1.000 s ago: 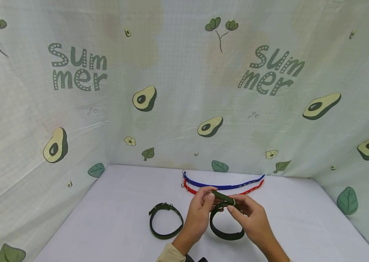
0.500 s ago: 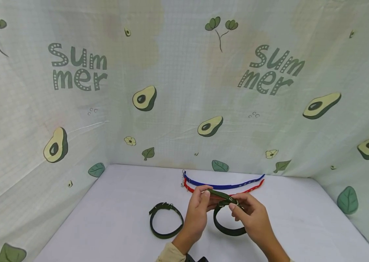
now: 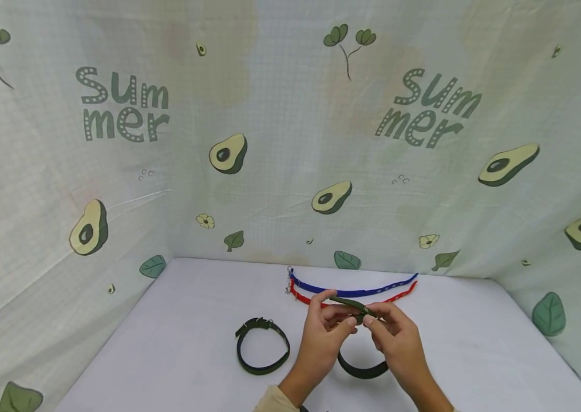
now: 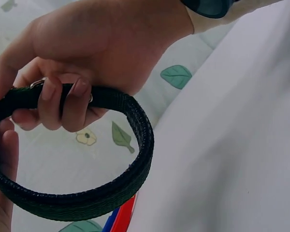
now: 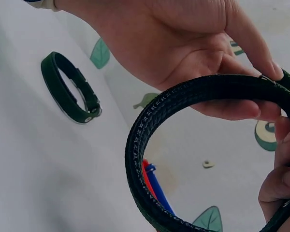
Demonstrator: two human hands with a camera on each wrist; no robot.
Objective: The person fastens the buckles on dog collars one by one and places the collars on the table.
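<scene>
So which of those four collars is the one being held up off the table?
The dark green collar looped between both hands. Its twin, the other dark green collar, lies closed on the table to the left; the blue collar and red collar lie stretched out behind.

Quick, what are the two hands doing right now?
Left hand: fingers curled round the dark green collar, gripping it.
Right hand: pinching the same collar near its buckle.

A white table [image 3: 182,320] bears a closed dark collar [image 3: 262,347], blue strap [image 3: 352,293] and red strap [image 3: 304,298].
</scene>
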